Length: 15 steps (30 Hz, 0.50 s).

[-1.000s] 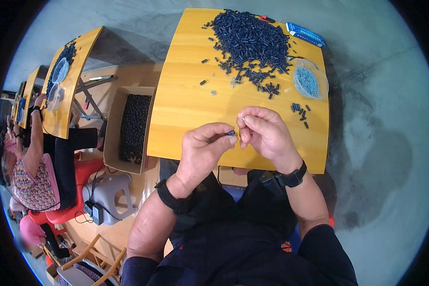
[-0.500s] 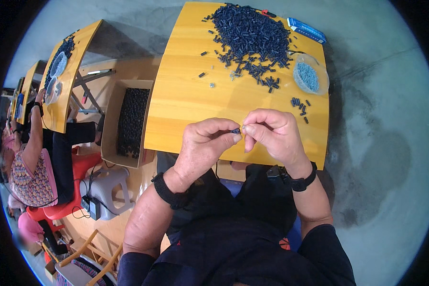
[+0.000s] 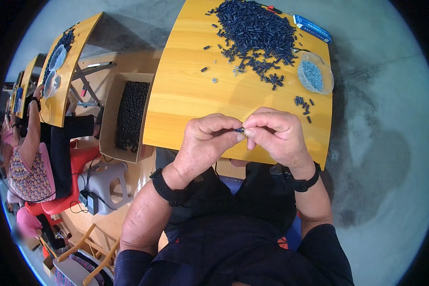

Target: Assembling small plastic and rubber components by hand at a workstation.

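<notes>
Over the near edge of the yellow table [image 3: 186, 102], my left hand [image 3: 207, 138] pinches a small dark cylindrical part [image 3: 238, 129] between thumb and forefinger. My right hand [image 3: 274, 136] is pinched at the right end of that part, its fingertips meeting those of the left. Whatever the right fingers hold is too small and hidden to name. Beyond my hands lies a big heap of like dark cylindrical parts [image 3: 257, 35]. A clear plastic bowl [image 3: 330, 76] of small light-blue pieces [image 3: 312, 74] stands at the right.
Several dark parts [image 3: 302, 106] lie loose below the bowl. A blue box [image 3: 312, 28] rests at the far right corner. Left of the table, a cardboard box [image 3: 108, 119] holds many dark pieces. A grey stool [image 3: 107, 183] and a seated person [image 3: 31, 167] are farther left.
My right fingertips have closed the small gap and now meet the dark part in my left hand. The table has shifted slightly in view.
</notes>
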Available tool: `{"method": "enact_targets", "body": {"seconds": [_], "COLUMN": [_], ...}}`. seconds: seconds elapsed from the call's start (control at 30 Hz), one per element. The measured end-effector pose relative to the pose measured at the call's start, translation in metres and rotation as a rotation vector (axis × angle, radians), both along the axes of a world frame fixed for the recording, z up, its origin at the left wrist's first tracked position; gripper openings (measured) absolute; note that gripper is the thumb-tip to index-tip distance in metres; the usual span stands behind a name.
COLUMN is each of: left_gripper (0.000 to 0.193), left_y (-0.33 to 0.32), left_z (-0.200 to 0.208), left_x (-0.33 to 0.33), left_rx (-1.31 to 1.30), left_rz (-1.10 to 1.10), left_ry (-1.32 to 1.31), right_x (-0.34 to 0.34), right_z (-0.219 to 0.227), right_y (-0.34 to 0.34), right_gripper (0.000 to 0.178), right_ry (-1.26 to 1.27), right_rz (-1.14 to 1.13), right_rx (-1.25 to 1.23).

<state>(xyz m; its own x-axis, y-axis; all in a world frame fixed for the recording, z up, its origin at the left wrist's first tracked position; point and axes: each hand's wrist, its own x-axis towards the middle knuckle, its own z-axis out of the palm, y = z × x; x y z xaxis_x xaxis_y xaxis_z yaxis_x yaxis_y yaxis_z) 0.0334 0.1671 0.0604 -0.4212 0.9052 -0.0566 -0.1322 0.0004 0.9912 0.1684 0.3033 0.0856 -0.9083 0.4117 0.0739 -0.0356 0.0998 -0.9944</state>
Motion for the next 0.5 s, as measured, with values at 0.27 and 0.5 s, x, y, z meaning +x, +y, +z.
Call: {"method": "enact_targets", "body": {"seconds": [0.27,0.5], "left_gripper": [0.012,0.012], "left_y": [0.0007,0.0010], "left_z": [-0.0013,-0.0004], "left_x": [-0.0051,-0.0038], "left_rx": [-0.046,-0.057], "left_rz": [-0.047,-0.034], "left_ry": [0.107,0.031], "right_x": [-0.0031,-0.0035], "right_z": [0.0034,0.0081], "right_y": [0.0014,0.0002], "right_gripper": [0.009,0.010], "right_ry": [-0.017,-0.047], "right_rz": [0.021,0.010], "right_rx": [0.172,0.251]}}
